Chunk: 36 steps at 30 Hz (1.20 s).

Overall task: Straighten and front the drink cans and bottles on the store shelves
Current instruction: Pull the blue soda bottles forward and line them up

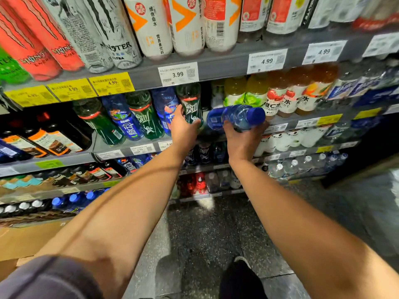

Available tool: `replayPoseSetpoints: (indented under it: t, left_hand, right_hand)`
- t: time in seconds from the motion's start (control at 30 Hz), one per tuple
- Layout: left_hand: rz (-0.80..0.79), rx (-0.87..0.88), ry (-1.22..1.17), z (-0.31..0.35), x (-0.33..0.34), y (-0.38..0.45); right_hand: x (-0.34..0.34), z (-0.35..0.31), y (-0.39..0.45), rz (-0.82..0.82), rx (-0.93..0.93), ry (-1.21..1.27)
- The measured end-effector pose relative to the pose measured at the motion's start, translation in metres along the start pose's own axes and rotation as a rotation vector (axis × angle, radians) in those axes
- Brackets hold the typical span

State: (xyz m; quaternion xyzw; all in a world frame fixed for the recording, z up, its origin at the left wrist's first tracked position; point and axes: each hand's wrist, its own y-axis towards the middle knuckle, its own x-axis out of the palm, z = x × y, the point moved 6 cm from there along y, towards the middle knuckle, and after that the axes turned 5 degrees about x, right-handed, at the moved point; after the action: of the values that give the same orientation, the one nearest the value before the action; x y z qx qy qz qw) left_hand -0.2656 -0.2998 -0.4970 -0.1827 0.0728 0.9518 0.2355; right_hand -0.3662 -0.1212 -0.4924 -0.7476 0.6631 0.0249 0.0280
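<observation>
My left hand (pixel 185 128) grips the lower body of an upright dark green bottle (pixel 190 102) at the right end of a row of green and blue bottles (pixel 129 117) on the second shelf. My right hand (pixel 243 138) holds a blue bottle (pixel 234 116) from below. That bottle lies on its side in the air in front of the shelf, its blue cap pointing right. A dark gap (pixel 206 98) opens behind it, between the green bottle and the yellow-green vitamin drinks (pixel 245 91).
Monster cans (pixel 64 33) and white bottles (pixel 185 24) fill the top shelf. Price tags (pixel 178 74) line the shelf edges. Dark bottles (pixel 54 137) stand at the left, more drinks on lower shelves. A cardboard box (pixel 28 240) sits on the floor at the left, and my shoe (pixel 239 275) is below.
</observation>
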Motion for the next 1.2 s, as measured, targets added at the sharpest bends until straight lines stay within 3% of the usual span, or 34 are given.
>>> replayPoseSetpoints:
  t: [0.4, 0.57, 0.8, 1.2]
  left_hand:
    - [0.269, -0.145, 0.24, 0.014, 0.014, 0.017]
    - [0.341, -0.132, 0.195, 0.008, 0.007, 0.015]
    - [0.247, -0.174, 0.103, 0.016, 0.021, 0.017]
    - [0.077, -0.133, 0.359, 0.01, 0.032, 0.04]
  right_hand:
    - [-0.019, 0.01, 0.01, -0.072, -0.053, -0.029]
    - [-0.023, 0.009, 0.009, -0.088, -0.046, -0.039]
    - [-0.02, 0.003, 0.009, -0.092, -0.058, -0.079]
    - [-0.007, 0.006, 0.018, -0.106, -0.083, -0.11]
